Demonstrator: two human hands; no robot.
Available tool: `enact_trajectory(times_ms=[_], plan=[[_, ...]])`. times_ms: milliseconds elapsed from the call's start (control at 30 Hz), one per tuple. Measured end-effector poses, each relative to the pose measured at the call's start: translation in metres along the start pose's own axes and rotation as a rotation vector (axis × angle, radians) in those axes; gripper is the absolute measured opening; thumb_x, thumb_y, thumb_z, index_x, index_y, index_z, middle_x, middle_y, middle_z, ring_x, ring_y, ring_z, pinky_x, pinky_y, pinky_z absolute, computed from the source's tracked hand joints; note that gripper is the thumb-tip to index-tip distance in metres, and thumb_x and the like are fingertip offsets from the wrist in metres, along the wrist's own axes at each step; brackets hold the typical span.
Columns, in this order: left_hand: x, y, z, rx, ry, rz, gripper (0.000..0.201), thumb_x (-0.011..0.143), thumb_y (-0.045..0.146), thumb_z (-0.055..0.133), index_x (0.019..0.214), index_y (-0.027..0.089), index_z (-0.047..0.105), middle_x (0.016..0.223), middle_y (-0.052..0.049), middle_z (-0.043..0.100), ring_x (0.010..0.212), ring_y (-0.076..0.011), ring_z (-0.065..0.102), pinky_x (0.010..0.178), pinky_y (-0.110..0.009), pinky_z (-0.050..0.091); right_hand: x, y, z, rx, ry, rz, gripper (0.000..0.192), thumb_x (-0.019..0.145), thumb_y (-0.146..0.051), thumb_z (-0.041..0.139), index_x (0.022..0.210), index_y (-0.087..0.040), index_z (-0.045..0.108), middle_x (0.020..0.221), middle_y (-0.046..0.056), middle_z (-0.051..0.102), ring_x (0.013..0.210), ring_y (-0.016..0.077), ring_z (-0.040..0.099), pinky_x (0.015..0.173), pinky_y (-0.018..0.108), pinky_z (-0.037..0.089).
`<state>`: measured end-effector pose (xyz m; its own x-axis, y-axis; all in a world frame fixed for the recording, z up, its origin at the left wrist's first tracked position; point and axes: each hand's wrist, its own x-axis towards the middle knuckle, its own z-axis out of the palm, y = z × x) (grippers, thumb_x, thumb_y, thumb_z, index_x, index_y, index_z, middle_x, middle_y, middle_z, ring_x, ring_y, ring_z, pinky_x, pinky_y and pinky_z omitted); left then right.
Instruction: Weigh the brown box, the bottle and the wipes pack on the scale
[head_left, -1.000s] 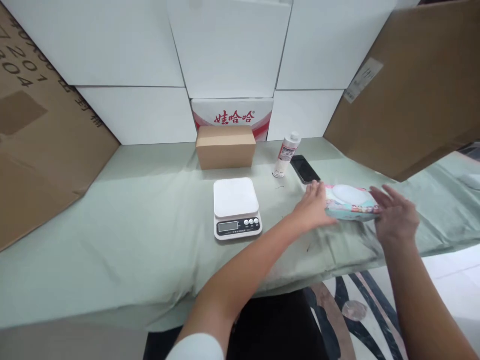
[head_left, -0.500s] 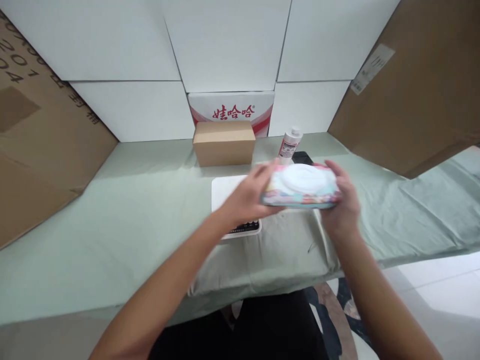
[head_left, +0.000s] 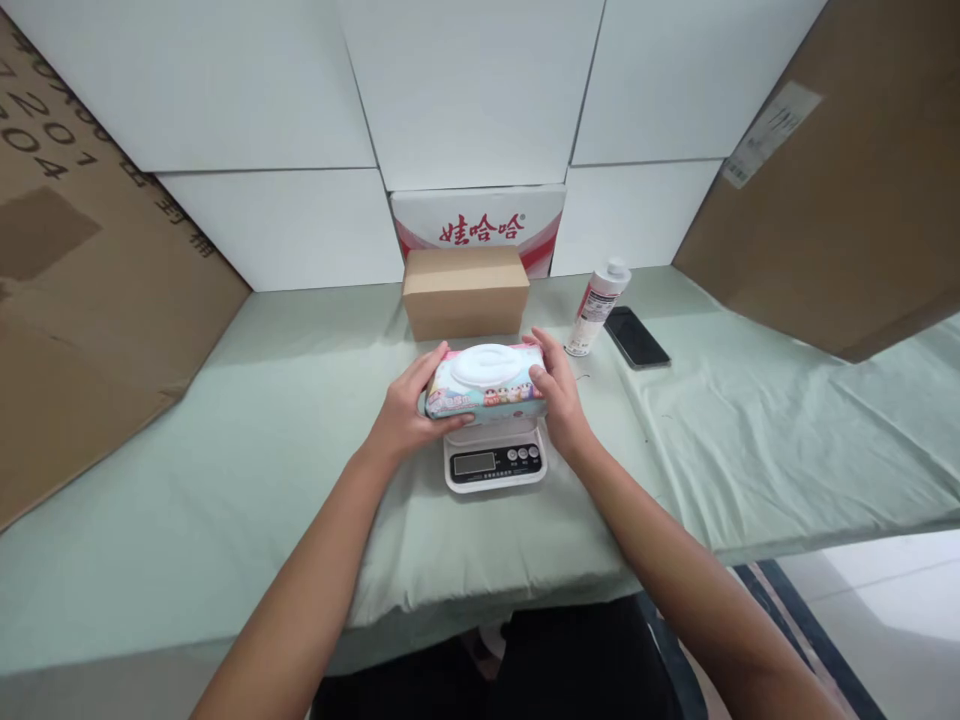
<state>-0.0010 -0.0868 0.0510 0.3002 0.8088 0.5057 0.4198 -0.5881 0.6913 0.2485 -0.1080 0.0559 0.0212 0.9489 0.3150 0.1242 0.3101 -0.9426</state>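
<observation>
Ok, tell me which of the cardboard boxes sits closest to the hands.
The small closed brown box standing just behind the scale. The big cardboard sheets leaning at far left and far right are much farther from both hands.

The wipes pack point(head_left: 486, 383) covers the kitchen scale point(head_left: 495, 455) almost whole, only the front strip with display and buttons peeking out below it; the display is too small to read. Whether the pack rests on the scale's platform or hangs just above can't be told. Left hand point(head_left: 405, 410) fingers point(head_left: 429, 362) wrap the pack's far end, tips partly out of sight. Behind the pack, the brown carton point(head_left: 463, 292) hides the lower part of the red-lettered box point(head_left: 480, 228). Right of the pack, the bottle point(head_left: 596, 308) label is too fine to read. Both forearms run off the bottom edge.
</observation>
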Motion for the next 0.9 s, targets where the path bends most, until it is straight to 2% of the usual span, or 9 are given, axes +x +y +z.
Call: enact_trajectory(times_ms=[100, 200, 267, 367, 467, 633, 767, 833, 900], plan=[[-0.001, -0.003, -0.002, -0.016, -0.011, -0.019, 0.112, 0.07, 0.078, 0.085, 0.163, 0.026, 0.05, 0.155, -0.017, 0.063, 0.145, -0.0398, 0.06, 0.125, -0.052, 0.049, 0.001, 0.003, -0.002, 0.005, -0.012, -0.023, 0.091, 0.091, -0.083, 0.055, 0.162, -0.028, 0.038, 0.169, 0.011, 0.045, 0.16, 0.031, 0.04, 0.133, 0.05, 0.037], [-0.006, -0.009, -0.005, -0.115, -0.039, -0.043, 0.127, 0.065, 0.09, 0.079, 0.168, 0.026, 0.041, 0.168, -0.019, 0.05, 0.156, -0.0426, 0.048, 0.129, -0.052, 0.044, 0.001, 0.005, -0.006, 0.013, -0.011, -0.037, 0.091, 0.09, -0.082, 0.059, 0.161, -0.029, 0.039, 0.169, 0.011, 0.045, 0.161, 0.0317, 0.039, 0.134, 0.051, 0.035], [-0.008, -0.013, -0.007, -0.199, -0.061, -0.046, 0.137, 0.062, 0.094, 0.075, 0.172, 0.026, 0.031, 0.175, -0.02, 0.039, 0.16, -0.0431, 0.041, 0.131, -0.053, 0.042, 0.002, 0.007, -0.009, 0.034, -0.005, -0.046, 0.088, 0.09, -0.08, 0.061, 0.159, -0.029, 0.042, 0.166, 0.012, 0.049, 0.158, 0.0324, 0.043, 0.133, 0.052, 0.036], [-0.01, -0.015, -0.009, -0.206, -0.074, -0.045, 0.141, 0.062, 0.092, 0.079, 0.174, 0.027, 0.024, 0.176, -0.02, 0.035, 0.162, -0.042, 0.039, 0.134, -0.053, 0.037, 0.002, 0.011, -0.014, 0.006, -0.037, -0.079, 0.085, 0.092, -0.077, 0.062, 0.159, -0.029, 0.043, 0.161, 0.013, 0.054, 0.151, 0.0336, 0.051, 0.129, 0.054, 0.039], [-0.009, -0.013, -0.008, -0.106, -0.086, -0.069, 0.139, 0.063, 0.085, 0.086, 0.173, 0.025, 0.026, 0.174, -0.021, 0.039, 0.163, -0.0419, 0.038, 0.134, -0.053, 0.035, 0.003, 0.015, -0.02, -0.168, -0.06, -0.142, 0.09, 0.088, -0.078, 0.066, 0.158, -0.026, 0.047, 0.155, 0.016, 0.057, 0.144, 0.0382, 0.054, 0.123, 0.059, 0.043], [-0.009, -0.013, -0.002, 0.001, -0.041, -0.104, 0.134, 0.063, 0.086, 0.084, 0.169, 0.02, 0.036, 0.162, -0.021, 0.055, 0.149, -0.043, 0.057, 0.122, -0.05, 0.051, 0.006, 0.02, -0.024, -0.329, -0.073, -0.207, 0.092, 0.086, -0.084, 0.062, 0.155, -0.023, 0.052, 0.136, 0.017, 0.065, 0.125, 0.039, 0.061, 0.111, 0.06, 0.051], [-0.006, -0.003, 0.004, 0.148, 0.061, 0.054, 0.122, 0.068, 0.09, 0.077, 0.162, 0.018, 0.047, 0.145, -0.021, 0.068, 0.13, -0.039, 0.07, 0.108, -0.047, 0.06, 0.007, 0.018, -0.02, -0.276, -0.049, -0.275, 0.083, 0.095, -0.081, 0.052, 0.151, -0.02, 0.055, 0.141, 0.018, 0.066, 0.13, 0.0381, 0.063, 0.114, 0.058, 0.051], [-0.003, 0.014, 0.01, 0.221, 0.113, 0.161, 0.117, 0.072, 0.091, 0.073, 0.161, 0.018, 0.047, 0.14, -0.02, 0.07, 0.127, -0.0367, 0.072, 0.106, -0.045, 0.061, 0.003, 0.011, -0.027, -0.258, 0.016, -0.31, 0.076, 0.099, -0.078, 0.048, 0.147, -0.02, 0.06, 0.142, 0.017, 0.067, 0.132, 0.0373, 0.064, 0.115, 0.056, 0.051], [0.002, 0.04, 0.023, 0.257, 0.131, 0.247, 0.116, 0.076, 0.091, 0.069, 0.162, 0.018, 0.044, 0.141, -0.021, 0.07, 0.129, -0.0362, 0.071, 0.108, -0.044, 0.061, -0.006, 0.002, -0.047, -0.257, 0.098, -0.343, 0.07, 0.101, -0.076, 0.047, 0.143, -0.022, 0.064, 0.142, 0.014, 0.069, 0.131, 0.0366, 0.065, 0.115, 0.055, 0.052]])
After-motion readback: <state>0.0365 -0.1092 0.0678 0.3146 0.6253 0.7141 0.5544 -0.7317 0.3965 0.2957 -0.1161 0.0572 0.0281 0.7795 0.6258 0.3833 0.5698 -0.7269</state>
